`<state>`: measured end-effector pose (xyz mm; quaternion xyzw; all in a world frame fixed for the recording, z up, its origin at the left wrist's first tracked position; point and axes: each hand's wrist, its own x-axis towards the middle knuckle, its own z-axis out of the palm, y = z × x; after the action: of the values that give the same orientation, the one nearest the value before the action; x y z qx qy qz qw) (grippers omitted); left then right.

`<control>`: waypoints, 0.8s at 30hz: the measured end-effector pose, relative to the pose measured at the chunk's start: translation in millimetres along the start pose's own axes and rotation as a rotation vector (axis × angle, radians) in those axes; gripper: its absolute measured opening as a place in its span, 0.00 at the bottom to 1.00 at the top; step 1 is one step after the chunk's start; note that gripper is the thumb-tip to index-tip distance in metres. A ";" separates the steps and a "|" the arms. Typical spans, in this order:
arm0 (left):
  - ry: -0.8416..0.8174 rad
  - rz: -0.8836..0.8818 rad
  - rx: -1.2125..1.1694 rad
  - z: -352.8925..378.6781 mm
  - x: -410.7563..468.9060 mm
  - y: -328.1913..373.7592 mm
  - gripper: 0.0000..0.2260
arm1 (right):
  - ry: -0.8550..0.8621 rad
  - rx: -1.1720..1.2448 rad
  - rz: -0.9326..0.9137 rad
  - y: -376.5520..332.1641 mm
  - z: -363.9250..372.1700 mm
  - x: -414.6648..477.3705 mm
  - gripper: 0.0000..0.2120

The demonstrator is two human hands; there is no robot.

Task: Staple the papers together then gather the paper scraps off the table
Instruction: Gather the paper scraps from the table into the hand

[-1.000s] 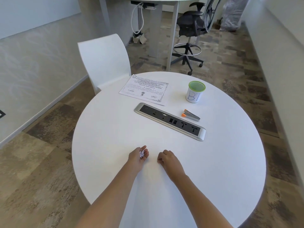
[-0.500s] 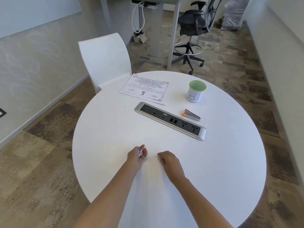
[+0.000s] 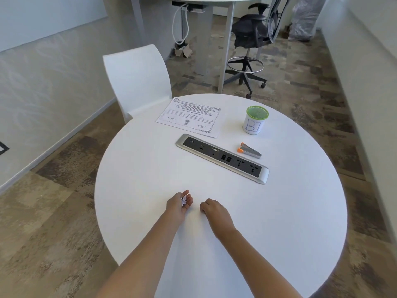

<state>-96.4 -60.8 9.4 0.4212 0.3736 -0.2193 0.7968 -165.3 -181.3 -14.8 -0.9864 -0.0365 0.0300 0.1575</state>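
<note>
My left hand (image 3: 179,204) rests palm up on the round white table (image 3: 290,211), cupped around a small pile of white paper scraps (image 3: 183,200). Just to its right, my right hand (image 3: 212,209) lies knuckles up with the fingers curled against the tabletop; whether it pinches a scrap is hidden. The printed papers (image 3: 190,117) lie flat at the far left of the table. A small grey and orange stapler (image 3: 250,150) sits at the far right, beyond the power strip.
A silver power strip (image 3: 222,158) is set diagonally across the table's middle. A white cup with a green rim (image 3: 254,122) stands at the far right. A white chair (image 3: 137,80) is behind the table, a black office chair (image 3: 251,46) further back.
My left hand has tilted a little and drawn slightly nearer with the scraps in its palm. My right hand has stayed almost in place.
</note>
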 end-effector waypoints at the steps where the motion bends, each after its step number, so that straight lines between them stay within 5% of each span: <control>1: -0.001 -0.002 -0.001 -0.2 -0.3 -0.2 0.16 | -0.008 -0.034 -0.011 -2.3 -2.3 -0.2 0.17; 9: -0.004 -0.009 0.008 -2.5 -1.2 0.0 0.16 | 0.028 -0.150 0.028 -2.2 5.6 5.0 0.28; 13: -0.004 -0.010 0.017 -2.7 -2.2 -0.4 0.16 | 0.045 -0.123 0.048 2.7 5.5 8.5 0.21; 16: -0.009 -0.011 0.016 -2.6 -3.1 -0.6 0.16 | -0.011 0.183 0.200 8.8 -1.1 12.0 0.08; 24: -0.026 -0.034 0.073 -2.4 -7.5 -2.0 0.16 | 0.075 1.033 0.655 20.6 -33.5 10.7 0.05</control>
<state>-103.4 -59.7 13.4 0.4406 0.3621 -0.2517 0.7819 -151.0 -210.3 10.0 -0.7427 0.2935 0.0558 0.5993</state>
